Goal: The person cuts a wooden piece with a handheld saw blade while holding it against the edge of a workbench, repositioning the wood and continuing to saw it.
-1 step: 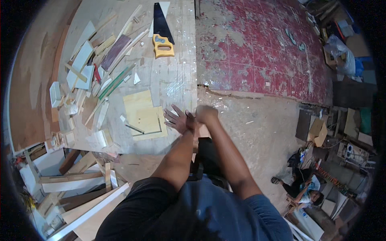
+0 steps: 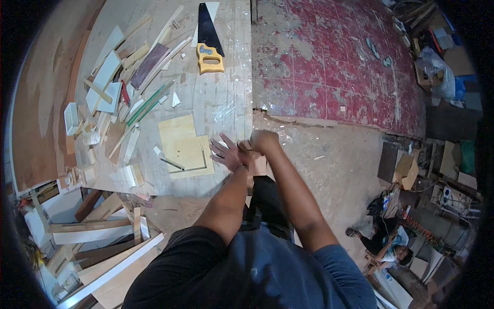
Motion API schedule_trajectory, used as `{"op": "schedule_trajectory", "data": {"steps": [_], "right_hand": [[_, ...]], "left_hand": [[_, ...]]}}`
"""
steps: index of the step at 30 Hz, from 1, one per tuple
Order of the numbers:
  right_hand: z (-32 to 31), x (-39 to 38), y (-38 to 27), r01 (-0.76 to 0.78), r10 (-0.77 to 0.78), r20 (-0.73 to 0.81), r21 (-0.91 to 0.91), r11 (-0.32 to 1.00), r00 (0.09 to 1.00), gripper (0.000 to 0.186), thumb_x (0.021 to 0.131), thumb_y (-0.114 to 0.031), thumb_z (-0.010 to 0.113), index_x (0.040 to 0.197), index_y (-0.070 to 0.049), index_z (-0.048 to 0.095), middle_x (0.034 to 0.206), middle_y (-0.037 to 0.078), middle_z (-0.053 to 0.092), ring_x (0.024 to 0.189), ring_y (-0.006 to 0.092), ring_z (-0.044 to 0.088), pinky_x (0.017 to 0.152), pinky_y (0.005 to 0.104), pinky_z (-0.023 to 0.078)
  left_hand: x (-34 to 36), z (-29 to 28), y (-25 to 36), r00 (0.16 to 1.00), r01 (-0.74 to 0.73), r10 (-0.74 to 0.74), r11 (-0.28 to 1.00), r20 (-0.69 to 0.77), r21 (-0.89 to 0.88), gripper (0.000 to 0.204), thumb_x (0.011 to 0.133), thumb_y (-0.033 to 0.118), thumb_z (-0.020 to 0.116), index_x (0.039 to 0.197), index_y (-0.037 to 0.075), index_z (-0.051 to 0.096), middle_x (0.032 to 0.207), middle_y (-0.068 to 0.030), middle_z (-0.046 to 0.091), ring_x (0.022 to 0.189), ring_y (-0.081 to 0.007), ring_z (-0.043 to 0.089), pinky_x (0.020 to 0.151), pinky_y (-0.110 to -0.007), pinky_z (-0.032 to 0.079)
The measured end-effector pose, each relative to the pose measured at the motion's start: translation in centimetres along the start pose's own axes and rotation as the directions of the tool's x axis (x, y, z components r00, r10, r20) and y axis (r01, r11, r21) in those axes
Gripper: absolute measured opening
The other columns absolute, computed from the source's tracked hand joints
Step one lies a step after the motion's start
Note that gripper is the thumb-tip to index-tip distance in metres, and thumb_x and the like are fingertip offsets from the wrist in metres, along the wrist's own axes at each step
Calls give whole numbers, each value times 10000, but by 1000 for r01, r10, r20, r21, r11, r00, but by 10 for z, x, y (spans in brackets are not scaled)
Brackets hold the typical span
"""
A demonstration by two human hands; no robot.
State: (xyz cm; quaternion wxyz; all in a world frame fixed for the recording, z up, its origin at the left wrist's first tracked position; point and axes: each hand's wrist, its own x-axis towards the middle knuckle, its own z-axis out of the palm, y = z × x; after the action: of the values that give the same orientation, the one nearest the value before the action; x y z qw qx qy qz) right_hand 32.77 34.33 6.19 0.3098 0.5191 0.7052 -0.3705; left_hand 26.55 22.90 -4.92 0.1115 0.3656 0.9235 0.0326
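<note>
At the table's right edge, my left hand lies flat with its fingers spread. Close against its wrist side is my right hand, closed in a fist just past the edge; whatever it may grip is hidden. A pale piece of wood shows beneath and between the hands. Left of my fingers is a light plywood piece with a dark L-shaped line. A dark pencil-like stick rests on its lower left corner. Farther off lies a handsaw with a yellow handle and black blade.
Wood strips and offcuts crowd the left of the worktable. Below it, boards are stacked. Worn red flooring spreads at far right. A seated person is at lower right, near cartons and clutter.
My right fist has risen slightly in the picture. My left hand stays flat in about the same place. The saw and table items appear nearly unmoved.
</note>
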Motion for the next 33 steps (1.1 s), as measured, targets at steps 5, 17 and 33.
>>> {"op": "schedule_trajectory", "data": {"steps": [5, 17, 33], "right_hand": [[-8, 58, -10, 245, -159, 232, -411, 878, 960, 325, 646, -191, 774, 961, -114, 746, 1005, 83, 715, 905, 246, 686, 749, 403, 535], [-16, 104, 19, 293, -129, 585, -194, 936, 801, 231, 710, -136, 641, 895, -27, 728, 777, 125, 689, 624, 212, 620, 531, 371, 469], [7, 13, 27, 313, -266, 197, -270, 911, 944, 389, 703, -227, 664, 1030, -19, 697, 1069, 201, 678, 974, 333, 673, 772, 432, 543]], "left_hand": [[5, 18, -6, 992, 11, -9, 1000, -126, 13, 785, 922, 464, 442, 1530, 130, 73, 1559, -268, 35, 1439, -452, 41, 1098, -674, 76], [0, 0, 1, 999, 43, -43, 999, -3, 20, 848, 894, 436, 537, 1537, 139, 70, 1564, -246, 48, 1445, -435, 29, 1100, -670, 66], [-8, -8, -17, 993, -90, 88, 996, -74, -28, 843, 886, 458, 554, 1510, 51, 159, 1566, -247, 80, 1444, -451, 36, 1100, -683, 62]]}}
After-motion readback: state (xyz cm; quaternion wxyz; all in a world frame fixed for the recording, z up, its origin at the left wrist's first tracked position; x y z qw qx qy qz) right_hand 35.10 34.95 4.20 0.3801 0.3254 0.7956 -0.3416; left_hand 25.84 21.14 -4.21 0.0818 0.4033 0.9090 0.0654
